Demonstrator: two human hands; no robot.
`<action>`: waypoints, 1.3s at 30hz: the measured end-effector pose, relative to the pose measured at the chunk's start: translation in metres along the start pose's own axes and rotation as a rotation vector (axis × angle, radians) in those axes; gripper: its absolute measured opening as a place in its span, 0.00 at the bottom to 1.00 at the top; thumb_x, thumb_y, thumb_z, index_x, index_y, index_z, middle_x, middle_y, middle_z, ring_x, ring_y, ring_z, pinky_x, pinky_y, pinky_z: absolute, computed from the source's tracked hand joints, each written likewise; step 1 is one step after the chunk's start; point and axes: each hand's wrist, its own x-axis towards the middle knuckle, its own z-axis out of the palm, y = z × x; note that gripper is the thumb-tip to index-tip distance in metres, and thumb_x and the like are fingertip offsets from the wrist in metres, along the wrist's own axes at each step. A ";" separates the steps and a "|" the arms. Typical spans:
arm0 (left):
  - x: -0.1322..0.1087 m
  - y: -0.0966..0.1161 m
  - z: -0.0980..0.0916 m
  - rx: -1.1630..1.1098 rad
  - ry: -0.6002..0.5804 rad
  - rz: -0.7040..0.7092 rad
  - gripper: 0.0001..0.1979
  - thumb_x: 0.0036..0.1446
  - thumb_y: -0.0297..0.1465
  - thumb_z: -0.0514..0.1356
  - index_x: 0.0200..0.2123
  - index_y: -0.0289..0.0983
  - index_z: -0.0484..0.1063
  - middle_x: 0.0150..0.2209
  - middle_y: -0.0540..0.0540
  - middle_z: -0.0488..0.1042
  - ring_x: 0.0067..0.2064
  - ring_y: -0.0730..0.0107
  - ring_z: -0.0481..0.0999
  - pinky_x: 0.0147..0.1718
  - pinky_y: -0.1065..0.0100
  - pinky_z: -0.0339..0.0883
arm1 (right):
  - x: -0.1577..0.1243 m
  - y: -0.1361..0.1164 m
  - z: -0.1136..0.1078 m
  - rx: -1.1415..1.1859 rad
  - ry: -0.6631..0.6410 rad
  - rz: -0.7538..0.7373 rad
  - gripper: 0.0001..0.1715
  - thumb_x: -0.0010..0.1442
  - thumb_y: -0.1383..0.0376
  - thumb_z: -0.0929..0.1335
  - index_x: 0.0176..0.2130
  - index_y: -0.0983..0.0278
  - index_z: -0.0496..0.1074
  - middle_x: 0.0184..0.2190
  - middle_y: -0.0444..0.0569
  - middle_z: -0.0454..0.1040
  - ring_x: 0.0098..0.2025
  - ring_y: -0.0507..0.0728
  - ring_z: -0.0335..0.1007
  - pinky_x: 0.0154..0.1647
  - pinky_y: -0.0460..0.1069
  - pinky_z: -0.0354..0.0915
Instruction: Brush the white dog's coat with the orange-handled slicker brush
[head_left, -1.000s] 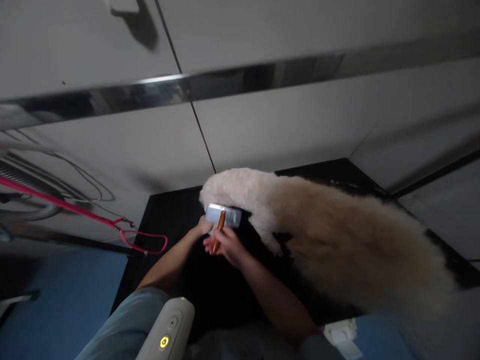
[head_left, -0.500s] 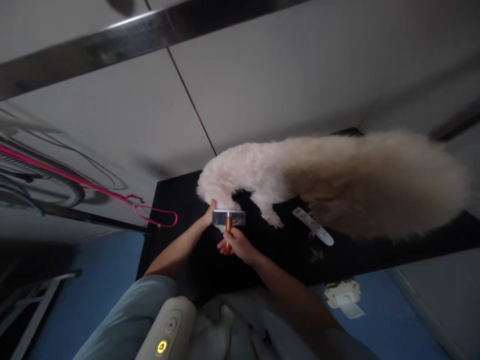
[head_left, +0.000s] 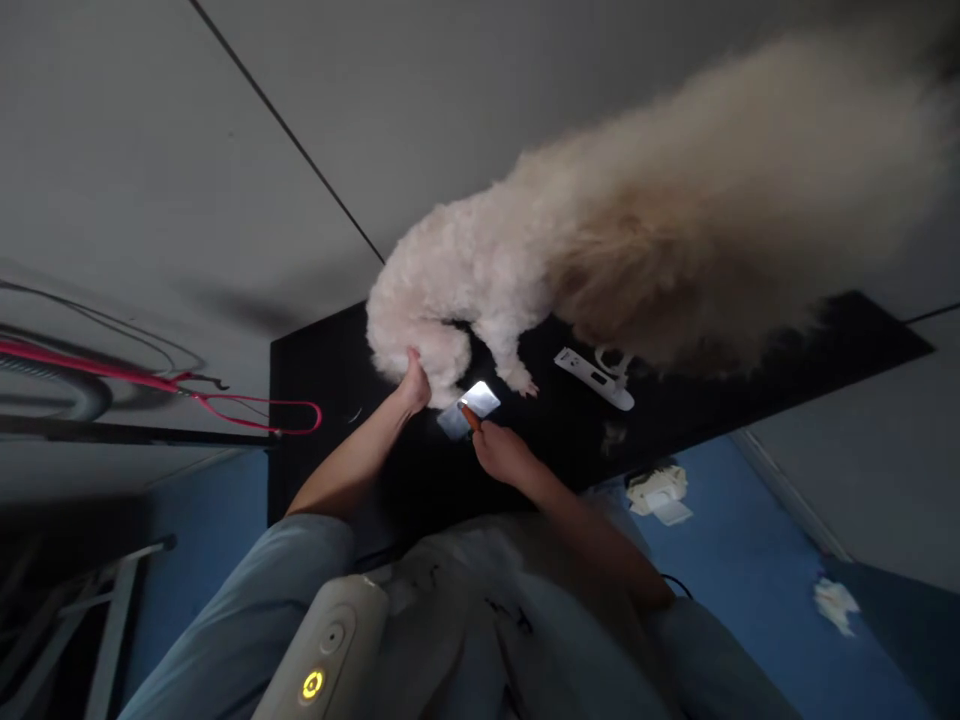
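Just below the frame's centre, the right hand (head_left: 504,452) is gripping a rectangular silver brush (head_left: 484,398); nearby, the left hand (head_left: 415,388), fingers partly hidden, is clasping a fluffy white-and-tan dog's leg (head_left: 444,360).

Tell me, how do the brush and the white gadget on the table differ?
The brush is in the right hand; the white gadget lies on the black table, no hand on it. The brush has a shiny rectangular head and orange-brown handle; the white gadget is long, with dark markings and a rounded end. Both are near the furry animal.
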 end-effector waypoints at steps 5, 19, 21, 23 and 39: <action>-0.001 -0.010 0.007 -0.148 0.046 -0.015 0.51 0.66 0.62 0.28 0.67 0.31 0.67 0.58 0.36 0.79 0.66 0.49 0.73 0.62 0.53 0.70 | 0.004 -0.002 -0.037 -0.211 -0.036 0.026 0.22 0.75 0.59 0.60 0.47 0.63 0.80 0.49 0.63 0.83 0.51 0.68 0.81 0.48 0.55 0.68; 0.024 -0.032 0.018 -0.566 0.212 -0.121 0.40 0.71 0.57 0.37 0.66 0.40 0.72 0.59 0.42 0.80 0.67 0.60 0.73 0.65 0.63 0.68 | 0.035 -0.030 -0.089 -0.455 -0.001 0.161 0.22 0.73 0.61 0.63 0.52 0.67 0.82 0.51 0.65 0.82 0.54 0.65 0.80 0.54 0.53 0.71; 0.025 -0.036 0.014 -0.559 0.222 -0.141 0.39 0.73 0.54 0.36 0.66 0.40 0.73 0.59 0.43 0.80 0.69 0.62 0.71 0.66 0.65 0.68 | 0.044 -0.035 -0.092 -0.462 -0.042 0.080 0.22 0.74 0.61 0.63 0.52 0.67 0.83 0.49 0.64 0.83 0.53 0.65 0.81 0.53 0.52 0.72; 0.024 -0.039 0.009 -0.556 0.239 -0.172 0.39 0.74 0.52 0.34 0.65 0.39 0.73 0.57 0.43 0.81 0.70 0.64 0.69 0.67 0.65 0.66 | 0.052 -0.037 -0.095 -0.484 -0.094 0.053 0.21 0.73 0.62 0.63 0.52 0.68 0.82 0.50 0.64 0.83 0.54 0.65 0.80 0.54 0.52 0.72; 0.028 -0.040 -0.006 -0.517 0.285 -0.128 0.38 0.76 0.47 0.32 0.59 0.34 0.77 0.57 0.41 0.81 0.69 0.66 0.71 0.66 0.67 0.66 | 0.077 -0.047 -0.087 -0.547 -0.091 0.037 0.20 0.71 0.63 0.64 0.50 0.66 0.83 0.49 0.64 0.84 0.52 0.65 0.81 0.51 0.53 0.72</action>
